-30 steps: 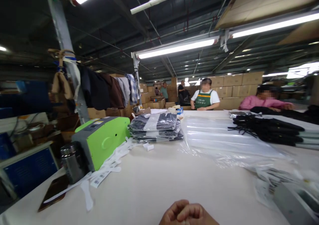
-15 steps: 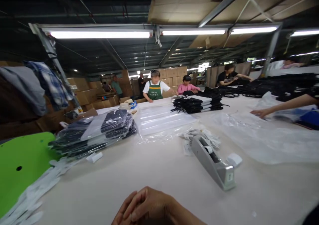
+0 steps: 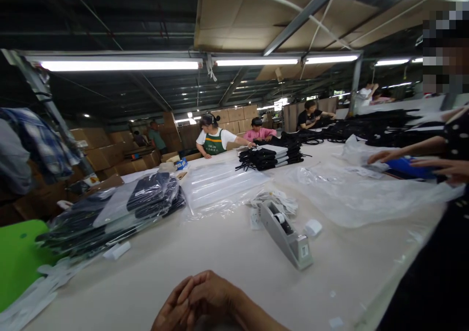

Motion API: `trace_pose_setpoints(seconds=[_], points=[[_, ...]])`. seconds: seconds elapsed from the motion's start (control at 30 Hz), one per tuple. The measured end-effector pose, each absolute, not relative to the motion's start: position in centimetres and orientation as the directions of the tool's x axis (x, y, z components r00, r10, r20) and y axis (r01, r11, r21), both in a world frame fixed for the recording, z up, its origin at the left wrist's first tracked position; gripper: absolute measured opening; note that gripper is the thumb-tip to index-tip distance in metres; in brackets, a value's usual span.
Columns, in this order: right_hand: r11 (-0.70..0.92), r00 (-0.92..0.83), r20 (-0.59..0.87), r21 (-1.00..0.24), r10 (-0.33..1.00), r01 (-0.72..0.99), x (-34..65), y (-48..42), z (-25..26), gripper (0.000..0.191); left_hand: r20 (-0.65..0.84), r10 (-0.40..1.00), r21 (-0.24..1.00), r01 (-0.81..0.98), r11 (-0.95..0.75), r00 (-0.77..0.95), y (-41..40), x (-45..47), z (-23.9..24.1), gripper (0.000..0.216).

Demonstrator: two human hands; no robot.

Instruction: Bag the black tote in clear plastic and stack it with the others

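My two hands rest together on the white table (image 3: 227, 253) at the bottom middle. My right hand (image 3: 210, 294) lies folded over my left hand (image 3: 166, 316), fingers closed on each other with nothing visible in them. Nearest to them is a grey tape dispenser (image 3: 286, 236), a little farther ahead and to the right. A stack of dark garments in clear bags (image 3: 120, 209) lies to the left.
A green machine (image 3: 14, 258) and loose white labels (image 3: 29, 297) sit at the left edge. Empty clear bags (image 3: 220, 182) and a black garment pile (image 3: 271, 156) lie farther back. A person at the right reaches over plastic sheeting (image 3: 351, 194). Other people work at the far side.
The view has swung to the right: the green machine slid to the left edge and the tape dispenser and the person at the right came into view. My hands stay clasped.
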State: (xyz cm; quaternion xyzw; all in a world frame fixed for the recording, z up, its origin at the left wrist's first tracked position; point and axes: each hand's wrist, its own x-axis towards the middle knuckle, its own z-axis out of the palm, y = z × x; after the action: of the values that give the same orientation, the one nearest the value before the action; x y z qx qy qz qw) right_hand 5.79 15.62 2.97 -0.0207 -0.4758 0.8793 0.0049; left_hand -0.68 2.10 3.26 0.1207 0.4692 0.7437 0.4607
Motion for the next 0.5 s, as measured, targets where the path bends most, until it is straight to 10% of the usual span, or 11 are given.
trace_pose_setpoints(seconds=[0.3,0.5], points=[[0.04,-0.82,0.042,-0.999,0.571,-0.023,15.9,25.3,8.4,0.028,-0.119,0.914,0.969,-0.245,0.022,-0.388,14.2,6.4,6.0,0.058],[0.239,-0.736,0.115,-0.969,0.667,0.066,19.4,34.0,12.8,0.017,-0.018,0.985,0.99,-0.138,-0.006,-0.171,22.3,9.8,2.8,0.058]])
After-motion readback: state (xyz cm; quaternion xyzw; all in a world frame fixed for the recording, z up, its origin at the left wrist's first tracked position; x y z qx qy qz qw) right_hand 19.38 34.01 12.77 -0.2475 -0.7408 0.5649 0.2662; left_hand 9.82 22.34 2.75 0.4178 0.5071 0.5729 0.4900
